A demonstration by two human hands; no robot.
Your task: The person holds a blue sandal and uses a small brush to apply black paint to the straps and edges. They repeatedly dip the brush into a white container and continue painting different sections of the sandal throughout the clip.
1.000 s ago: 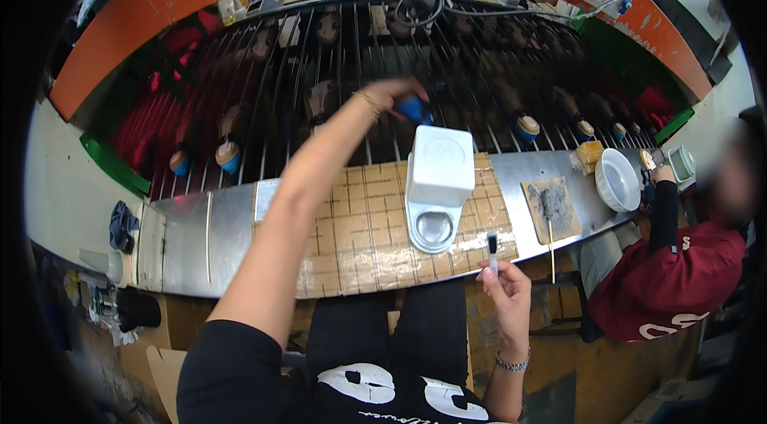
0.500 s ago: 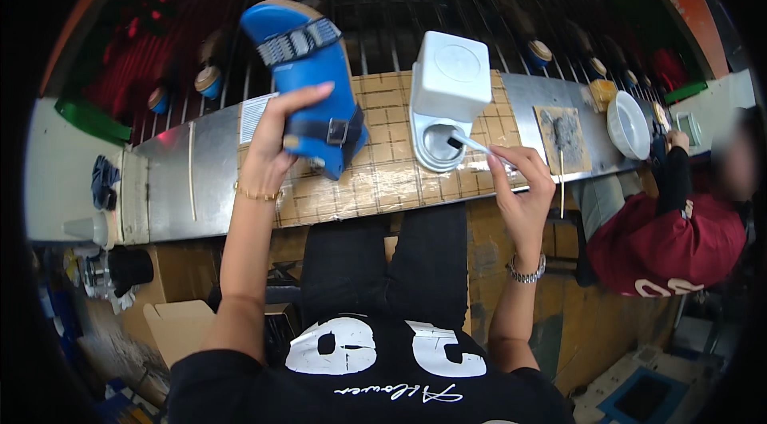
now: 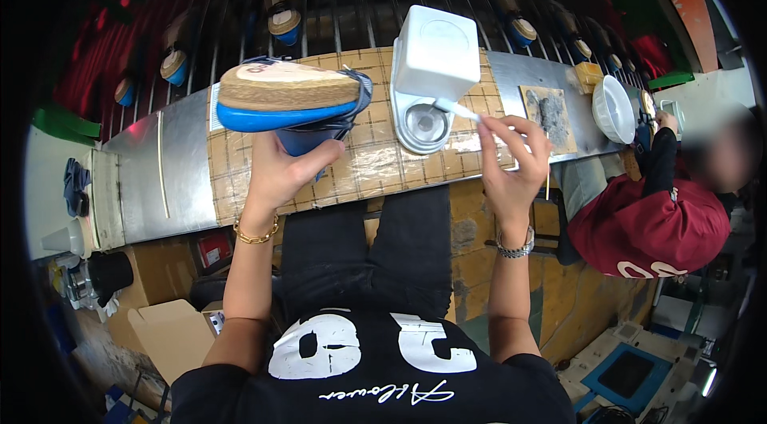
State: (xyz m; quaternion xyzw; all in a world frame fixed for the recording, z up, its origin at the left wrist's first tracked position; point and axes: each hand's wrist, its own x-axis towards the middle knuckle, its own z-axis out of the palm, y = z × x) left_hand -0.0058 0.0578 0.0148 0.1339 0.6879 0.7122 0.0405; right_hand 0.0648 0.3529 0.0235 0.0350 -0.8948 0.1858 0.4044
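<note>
My left hand (image 3: 280, 172) is closed around the blue last of a sandal (image 3: 292, 95) above the left part of the mat. The sandal is turned sole up: its pale underside and brown, wood-toned edge show, with the blue last below and a dark strap at the right end. My right hand (image 3: 515, 159) pinches the white handle of a small brush (image 3: 460, 110). The brush head is at the rim of a round metal-looking dish (image 3: 427, 125), part of a white dispenser with a boxy container (image 3: 438, 56) on top. What the dish holds I cannot make out.
A taped cardboard mat (image 3: 351, 176) covers part of the metal bench (image 3: 142, 184). Beyond runs a rack of rods with several blue lasts (image 3: 173, 67). Rightward are a stained board (image 3: 550, 116), a yellow block (image 3: 590, 75), a white bowl (image 3: 613, 108) and a person in maroon (image 3: 651, 224).
My left hand has flipped the sandal from straps showing to sole up. My right hand has drawn the brush from inside the dish to its rim. The lasts on the rack have shifted.
</note>
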